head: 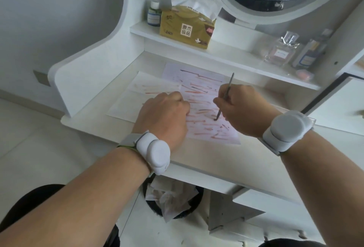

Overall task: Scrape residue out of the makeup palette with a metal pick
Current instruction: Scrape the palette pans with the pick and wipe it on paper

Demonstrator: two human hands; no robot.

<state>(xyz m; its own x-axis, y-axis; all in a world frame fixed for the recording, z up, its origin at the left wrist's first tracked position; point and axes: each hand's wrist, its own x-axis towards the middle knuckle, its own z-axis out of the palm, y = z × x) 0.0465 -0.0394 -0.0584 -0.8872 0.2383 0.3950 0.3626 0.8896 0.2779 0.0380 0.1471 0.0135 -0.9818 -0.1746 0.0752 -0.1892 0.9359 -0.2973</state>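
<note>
My right hand (242, 108) grips a thin metal pick (226, 94) like a pen, its lower tip touching a white paper sheet (206, 108) streaked with orange, pink and dark smears. A dark blob sits at the tip. My left hand (164, 115) rests on the paper's left part with fingers curled under; whether it holds anything is hidden. No makeup palette shows in view. A second white sheet (137, 93) lies under it to the left.
A white vanity desk (94, 120) has a back shelf with a tissue pack (187, 28), a small bottle (153, 15), a perfume bottle (281, 50) and another bottle (311, 51). A round mirror (256, 8) is above. A bin (173, 197) with tissues stands below.
</note>
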